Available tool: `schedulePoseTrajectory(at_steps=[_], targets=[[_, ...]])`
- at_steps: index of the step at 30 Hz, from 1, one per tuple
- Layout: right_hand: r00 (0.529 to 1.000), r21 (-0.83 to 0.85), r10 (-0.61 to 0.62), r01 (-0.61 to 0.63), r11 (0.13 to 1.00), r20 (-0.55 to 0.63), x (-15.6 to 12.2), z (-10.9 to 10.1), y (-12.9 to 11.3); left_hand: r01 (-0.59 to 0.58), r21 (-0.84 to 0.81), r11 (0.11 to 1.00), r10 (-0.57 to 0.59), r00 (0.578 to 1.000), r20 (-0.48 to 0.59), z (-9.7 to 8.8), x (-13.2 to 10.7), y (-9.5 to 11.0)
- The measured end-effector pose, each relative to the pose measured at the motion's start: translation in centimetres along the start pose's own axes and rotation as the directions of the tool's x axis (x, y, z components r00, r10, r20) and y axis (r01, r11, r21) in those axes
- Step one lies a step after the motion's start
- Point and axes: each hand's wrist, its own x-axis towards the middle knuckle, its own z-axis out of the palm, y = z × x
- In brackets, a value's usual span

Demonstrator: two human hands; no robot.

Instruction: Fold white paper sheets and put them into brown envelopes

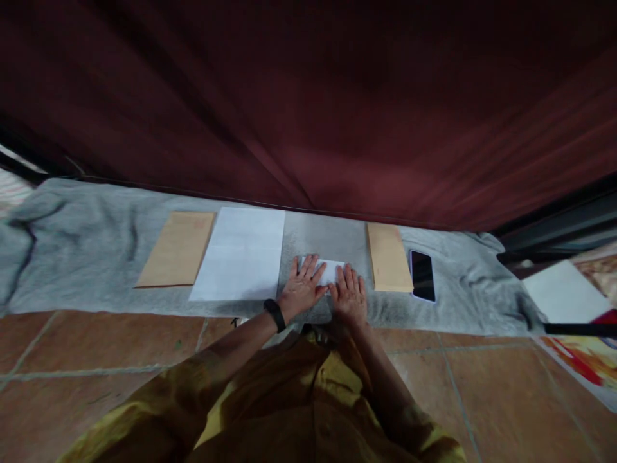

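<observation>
A small folded white paper (330, 268) lies on a grey cloth (87, 251) spread over the floor. My left hand (301, 287) rests flat on the paper's left part, fingers spread, with a black band on the wrist. My right hand (349, 294) lies flat on the paper's right part, fingers stretched out. Both hands press down side by side and hold nothing. The paper's near half is hidden beneath them.
A large white sheet (241, 254) and a brown envelope (177, 249) lie to the left. Another brown envelope (388, 257) and a black phone (423, 275) lie to the right. A dark red curtain (308, 96) hangs behind. Terracotta floor tiles (96, 347) run in front.
</observation>
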Motion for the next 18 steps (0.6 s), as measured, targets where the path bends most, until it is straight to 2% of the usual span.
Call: schedulePoseTrajectory(at_steps=[5, 18], targets=[[1.0, -0.006, 0.02, -0.021, 1.0, -0.018, -0.1, -0.1, -0.2, -0.01, -0.023, 1.0, 0.01, 1.0, 0.002, 0.0, -0.2, -0.6], [0.982, -0.031, 0.186, -0.187, 0.982, -0.027, -1.2, -0.5, -0.2, -0.021, -0.023, 1.0, 0.021, 0.999, -0.032, 0.2, -0.1, -1.0]])
